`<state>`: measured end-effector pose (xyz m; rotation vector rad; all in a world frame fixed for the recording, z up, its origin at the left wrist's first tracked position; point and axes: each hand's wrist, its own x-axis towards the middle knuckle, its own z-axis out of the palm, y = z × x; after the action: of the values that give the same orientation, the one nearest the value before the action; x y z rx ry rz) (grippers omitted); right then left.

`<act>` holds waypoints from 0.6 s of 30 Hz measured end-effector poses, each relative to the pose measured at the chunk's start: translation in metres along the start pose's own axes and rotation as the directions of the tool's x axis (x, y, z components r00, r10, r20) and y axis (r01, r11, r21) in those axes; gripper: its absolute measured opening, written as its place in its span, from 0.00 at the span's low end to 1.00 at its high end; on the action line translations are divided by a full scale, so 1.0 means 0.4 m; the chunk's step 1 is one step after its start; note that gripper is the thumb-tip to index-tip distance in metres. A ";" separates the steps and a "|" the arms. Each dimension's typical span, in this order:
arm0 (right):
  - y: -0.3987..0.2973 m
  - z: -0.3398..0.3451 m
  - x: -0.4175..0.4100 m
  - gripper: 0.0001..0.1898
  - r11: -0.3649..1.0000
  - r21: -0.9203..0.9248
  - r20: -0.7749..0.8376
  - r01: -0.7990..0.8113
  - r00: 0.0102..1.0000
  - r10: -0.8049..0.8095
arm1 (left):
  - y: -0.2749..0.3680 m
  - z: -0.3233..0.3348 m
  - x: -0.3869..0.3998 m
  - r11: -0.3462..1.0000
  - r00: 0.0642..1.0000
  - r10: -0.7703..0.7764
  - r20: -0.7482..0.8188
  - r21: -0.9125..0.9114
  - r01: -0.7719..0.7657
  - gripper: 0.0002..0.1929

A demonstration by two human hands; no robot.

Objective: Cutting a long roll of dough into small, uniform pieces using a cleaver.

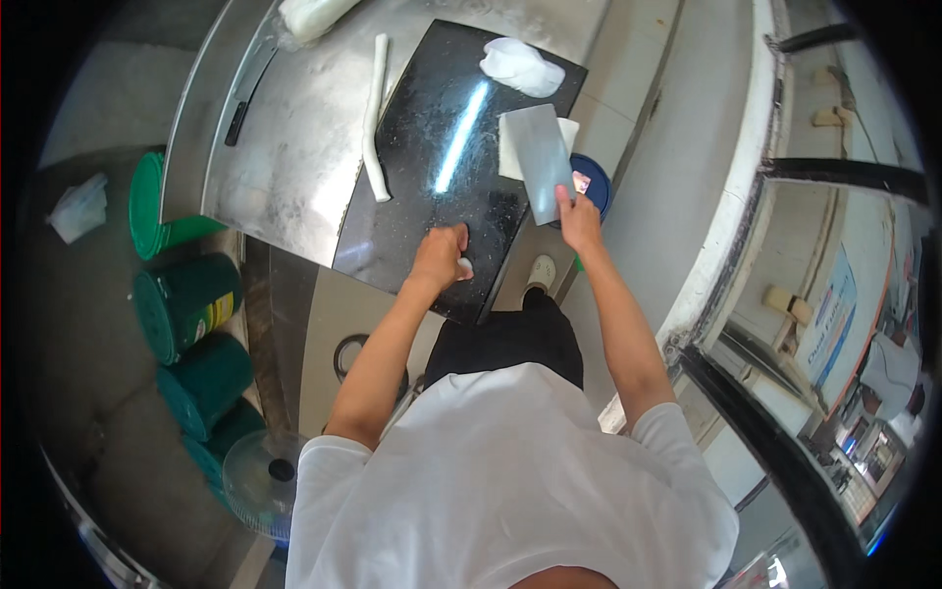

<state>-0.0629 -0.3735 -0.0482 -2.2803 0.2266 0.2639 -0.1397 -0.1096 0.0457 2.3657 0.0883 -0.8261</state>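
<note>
My right hand (581, 222) grips a wide, flat metal cleaver (541, 162) near its lower end. The blade is over a folded white cloth (509, 156) at the right edge of a black stone slab (419, 154). Low over the slab's near part, my left hand (438, 258) has its fingers curled around a small white piece of dough (465, 268), mostly hidden by them. A long, thin dough rope (375, 118) lies along the slab's left edge. At the slab's far right corner rests a soft white lump, apparently dough (522, 68).
The slab lies on a stainless steel worktable (287, 147). A black-handled knife (249, 99) is at its left side, with a plastic-wrapped white bundle (316, 16) behind. Green buckets (188, 305) line the floor at left. A dark blue round container (600, 184) stands below my right hand.
</note>
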 end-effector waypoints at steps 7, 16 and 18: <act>-0.056 -0.052 -0.006 0.36 0.978 -0.169 0.158 -0.122 0.976 0.149 | -0.063 0.050 -0.058 0.862 0.823 0.503 -0.265 0.226 -0.454 0.13; -0.069 -0.062 -0.012 0.36 0.972 -0.199 0.147 -0.122 0.977 0.152 | 0.063 0.090 0.016 0.998 0.723 -0.038 -0.690 -0.065 -0.008 0.24; -0.084 -0.071 -0.009 0.34 0.978 -0.190 0.137 -0.091 0.984 0.118 | 0.088 0.111 0.069 0.997 0.583 -0.059 -0.811 -0.022 0.070 0.32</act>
<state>-0.0548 -0.3727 -0.0047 -2.4207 0.2548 0.5260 -0.1328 -0.1674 0.0216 2.5670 0.5522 0.3230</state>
